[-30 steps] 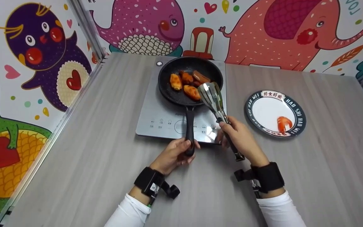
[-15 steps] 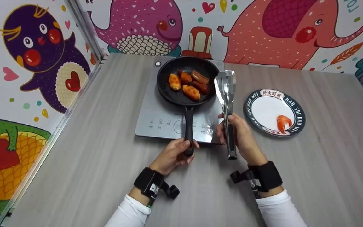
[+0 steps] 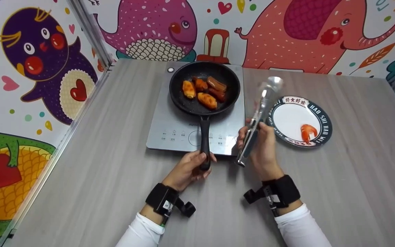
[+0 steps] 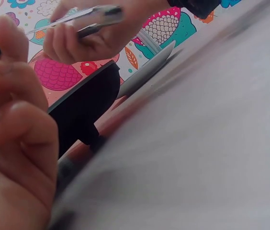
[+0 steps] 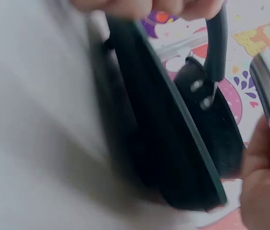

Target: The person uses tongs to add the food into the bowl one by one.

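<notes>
My left hand (image 3: pixel 185 169) grips the black handle (image 3: pixel 204 132) of a frying pan (image 3: pixel 197 70), which sits on a silver induction cooktop (image 3: pixel 163 116). Inside the pan are two chicken wings (image 3: pixel 207 100), two sausage pieces (image 3: pixel 216 83) and a reddish-brown chunk (image 3: pixel 200 83). My right hand (image 3: pixel 265 147) holds metal tongs (image 3: pixel 262 104), raised between the pan and a round plate (image 3: pixel 286 118). The tong ends are blurred and overlap the plate's left rim in the head view; nothing shows between them. A cooked shrimp (image 3: pixel 308 132) lies on the plate. In the right wrist view the tongs (image 5: pixel 269 79) appear at the right edge.
Behind the cooktop stands a wall (image 3: pixel 231 51) printed with cartoon animals, and another panel (image 3: pixel 5 113) borders the left side. The grey wood-grain table (image 3: pixel 91 192) stretches in front of the arms. Both wrists carry black camera straps (image 3: pixel 285 192).
My right hand has swung the tongs from over the pan's right side away to the right, toward the plate. My left hand stays on the handle, and the food lies as before.
</notes>
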{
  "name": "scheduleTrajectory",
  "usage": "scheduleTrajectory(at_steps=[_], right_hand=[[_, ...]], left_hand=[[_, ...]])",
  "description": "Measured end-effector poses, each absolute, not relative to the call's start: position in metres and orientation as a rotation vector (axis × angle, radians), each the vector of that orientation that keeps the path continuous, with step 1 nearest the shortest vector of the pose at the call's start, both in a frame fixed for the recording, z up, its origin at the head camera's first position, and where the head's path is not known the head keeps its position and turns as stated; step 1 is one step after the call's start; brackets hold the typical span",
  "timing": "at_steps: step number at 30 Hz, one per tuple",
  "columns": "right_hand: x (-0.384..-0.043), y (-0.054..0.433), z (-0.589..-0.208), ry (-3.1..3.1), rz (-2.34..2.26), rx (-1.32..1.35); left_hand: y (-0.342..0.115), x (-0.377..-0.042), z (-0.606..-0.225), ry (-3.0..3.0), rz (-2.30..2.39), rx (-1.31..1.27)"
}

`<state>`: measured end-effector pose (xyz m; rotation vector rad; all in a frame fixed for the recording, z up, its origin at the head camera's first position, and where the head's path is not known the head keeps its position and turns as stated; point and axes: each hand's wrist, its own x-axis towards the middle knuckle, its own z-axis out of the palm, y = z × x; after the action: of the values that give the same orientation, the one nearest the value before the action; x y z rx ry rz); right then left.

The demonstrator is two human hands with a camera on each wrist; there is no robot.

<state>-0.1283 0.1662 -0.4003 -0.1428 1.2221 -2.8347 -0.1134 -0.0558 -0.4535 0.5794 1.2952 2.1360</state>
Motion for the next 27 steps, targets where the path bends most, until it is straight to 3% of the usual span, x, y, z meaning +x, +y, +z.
scheduleTrajectory(at_steps=[5, 13, 27], right_hand=[[-0.133, 0.182, -0.409, 0.568, -3.154, -0.021], [-0.141, 0.208, -0.417, 0.009, -3.284, 0.256], [-0.134, 0.216, -0.414, -0.221, -3.343, 0.461]], left_hand=[[-0.055, -0.113, -0.453, 1.298, 2.13, 0.586], [-0.055, -0.112, -0.453, 1.288, 2.138, 0.617], [-0.056, -0.113, -0.453, 1.273, 2.142, 0.617]])
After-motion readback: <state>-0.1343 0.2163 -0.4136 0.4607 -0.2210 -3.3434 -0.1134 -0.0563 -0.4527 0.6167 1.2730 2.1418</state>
